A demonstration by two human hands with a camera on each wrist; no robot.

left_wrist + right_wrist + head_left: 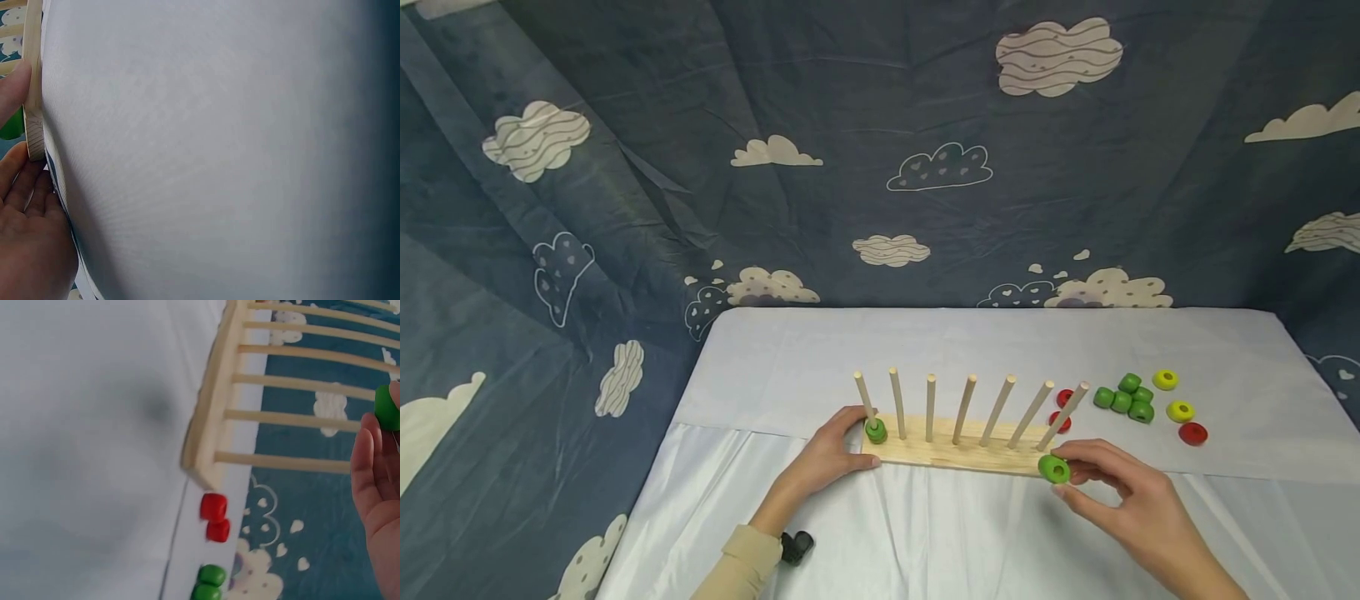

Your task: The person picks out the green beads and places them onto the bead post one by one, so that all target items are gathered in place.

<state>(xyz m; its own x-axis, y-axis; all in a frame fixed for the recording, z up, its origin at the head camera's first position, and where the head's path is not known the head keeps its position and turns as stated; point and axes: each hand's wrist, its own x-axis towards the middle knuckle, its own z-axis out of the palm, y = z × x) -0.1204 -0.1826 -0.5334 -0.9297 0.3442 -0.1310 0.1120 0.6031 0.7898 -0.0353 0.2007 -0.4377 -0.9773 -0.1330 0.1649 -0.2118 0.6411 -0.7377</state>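
Note:
A wooden peg board with several upright pegs lies on the white-covered table. My left hand grips its left end, thumb at the front edge and fingers round the end; the left wrist view shows this hand against the board's end. A green bead sits at the foot of the leftmost peg. Between thumb and fingers, my right hand pinches another green bead, its hole showing, in front of the board's right end. That bead is partly cut off in the right wrist view.
Behind the rightmost peg lie two red beads. Further right are a cluster of green beads, two yellow beads and another red bead. Small black pieces lie beside the left sleeve. A dark cloud-patterned cloth hangs behind the table.

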